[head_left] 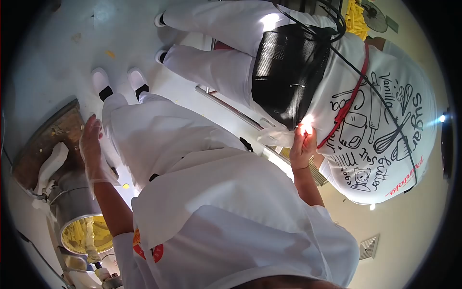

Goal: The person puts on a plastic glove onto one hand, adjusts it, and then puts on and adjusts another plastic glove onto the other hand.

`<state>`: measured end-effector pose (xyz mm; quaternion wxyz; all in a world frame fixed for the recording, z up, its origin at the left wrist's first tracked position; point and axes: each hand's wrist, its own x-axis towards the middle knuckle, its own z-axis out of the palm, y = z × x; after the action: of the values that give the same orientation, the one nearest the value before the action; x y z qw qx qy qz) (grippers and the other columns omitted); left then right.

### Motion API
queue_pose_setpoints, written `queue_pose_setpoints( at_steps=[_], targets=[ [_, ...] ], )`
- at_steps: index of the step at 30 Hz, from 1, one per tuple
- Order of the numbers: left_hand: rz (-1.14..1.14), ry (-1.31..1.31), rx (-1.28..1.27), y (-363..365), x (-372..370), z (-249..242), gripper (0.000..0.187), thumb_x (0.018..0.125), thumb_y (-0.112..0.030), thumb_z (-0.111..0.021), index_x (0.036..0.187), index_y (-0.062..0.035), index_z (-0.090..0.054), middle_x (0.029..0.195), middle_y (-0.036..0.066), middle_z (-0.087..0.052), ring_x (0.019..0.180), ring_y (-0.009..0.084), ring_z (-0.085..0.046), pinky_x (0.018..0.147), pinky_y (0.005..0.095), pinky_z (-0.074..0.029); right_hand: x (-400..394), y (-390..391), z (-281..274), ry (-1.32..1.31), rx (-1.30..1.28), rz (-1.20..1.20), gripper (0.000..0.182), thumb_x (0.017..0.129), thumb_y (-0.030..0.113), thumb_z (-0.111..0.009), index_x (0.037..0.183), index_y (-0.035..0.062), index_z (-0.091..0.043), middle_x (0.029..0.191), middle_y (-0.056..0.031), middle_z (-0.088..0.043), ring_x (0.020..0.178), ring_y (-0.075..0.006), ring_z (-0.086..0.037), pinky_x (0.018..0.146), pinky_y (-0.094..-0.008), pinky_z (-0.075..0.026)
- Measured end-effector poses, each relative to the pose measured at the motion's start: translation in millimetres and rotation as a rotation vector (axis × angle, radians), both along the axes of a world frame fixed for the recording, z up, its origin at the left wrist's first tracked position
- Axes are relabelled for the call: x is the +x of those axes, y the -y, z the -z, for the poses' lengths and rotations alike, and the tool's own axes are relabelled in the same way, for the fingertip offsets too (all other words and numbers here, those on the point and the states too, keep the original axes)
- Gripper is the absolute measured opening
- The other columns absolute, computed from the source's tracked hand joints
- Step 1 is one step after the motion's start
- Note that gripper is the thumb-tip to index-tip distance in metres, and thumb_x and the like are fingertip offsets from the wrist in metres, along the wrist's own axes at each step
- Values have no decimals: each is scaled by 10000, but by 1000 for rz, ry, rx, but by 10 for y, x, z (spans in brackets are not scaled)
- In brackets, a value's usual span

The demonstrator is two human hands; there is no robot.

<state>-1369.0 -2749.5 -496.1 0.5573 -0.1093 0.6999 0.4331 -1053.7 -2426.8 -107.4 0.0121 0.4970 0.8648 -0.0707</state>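
White clothing (216, 178) separates left fingers (92, 126), apart, from right fingers (299, 140), together beside 1 black bag (284, 72).

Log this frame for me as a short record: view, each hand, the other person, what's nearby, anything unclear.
view: head camera, strongly curved, dark at the edges
left hand: in a clear glove, fingers extended, no object visible in it
right hand: fingertips at the lower edge of a black mesh pouch, beside a bright glare
other person: white trousers, printed white top, red strap
nearby: metal container with yellow contents, black cables by the pouch
unclear: whether the right hand grips anything
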Motion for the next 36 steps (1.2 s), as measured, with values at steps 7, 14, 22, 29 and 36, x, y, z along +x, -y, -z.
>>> queue_pose_setpoints(
  at_steps=[7,14,22,29,36],
  targets=[
    [-101,69,-100,122,0,57,445,948,-243,-586,1353,-56,-575,1212,112,-646,1103,212,-630,943,345,-484,48,61,-47,145,10,-88,228,959,-5,-579,1166,-5,-485,980,-55,-565,778,-86,-501,703,-212,-427],
    [-119,140,-125,341,135,353,466,946,-245,-575,1367,-46,-553,1220,121,-632,1137,241,-612,971,377,-472,15,-64,-84,314,45,-242,326,811,-65,-638,1090,10,-486,896,-143,-604,691,-250,-609,660,-338,-518],
    [-169,151,-158,182,66,189,461,934,-252,-592,1345,-44,-577,1212,109,-630,1081,217,-610,977,371,-460,-62,-86,-48,317,72,-265,358,766,-58,-653,1067,64,-500,886,-122,-599,669,-236,-600,609,-338,-514],
    [-197,147,-144,244,64,177,450,949,-252,-590,1354,-56,-573,1234,111,-623,1117,230,-598,988,380,-453,3,-111,-51,295,49,-246,355,767,-64,-650,1066,69,-511,877,-109,-594,660,-225,-595,609,-330,-510],
    [-206,208,-173,325,184,310,464,954,-258,-584,1370,-55,-555,1273,125,-604,1166,252,-581,1013,399,-433,-10,-105,-76,382,77,-279,367,779,-69,-635,1098,54,-500,909,-134,-586,657,-243,-612,610,-340,-517]
  ],
)
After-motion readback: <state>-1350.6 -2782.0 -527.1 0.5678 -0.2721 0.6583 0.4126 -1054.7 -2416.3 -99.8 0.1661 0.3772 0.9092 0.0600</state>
